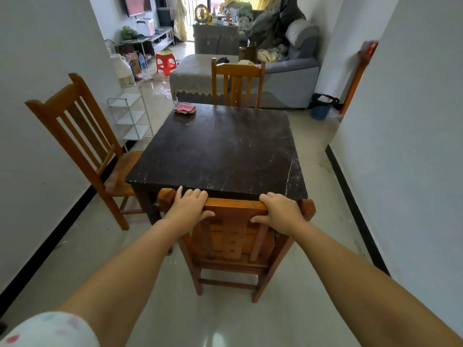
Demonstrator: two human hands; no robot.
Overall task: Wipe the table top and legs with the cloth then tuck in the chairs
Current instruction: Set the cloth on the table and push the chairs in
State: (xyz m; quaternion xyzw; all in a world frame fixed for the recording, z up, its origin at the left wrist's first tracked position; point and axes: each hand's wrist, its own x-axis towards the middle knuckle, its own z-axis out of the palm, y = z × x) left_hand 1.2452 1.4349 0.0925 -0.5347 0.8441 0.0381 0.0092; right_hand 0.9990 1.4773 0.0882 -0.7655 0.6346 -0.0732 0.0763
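Three chairs ring the table. At the left, a side chair stands pulled out beside the wall. A folded cloth lies on the far left corner of the top. At the near edge, the left hand and right hand each curl over the near chair's top rail, its back nearly touching the table. Solid wood looks stiff and fairly heavy, so the rail seems the sound hold. The far chair sits tucked opposite.
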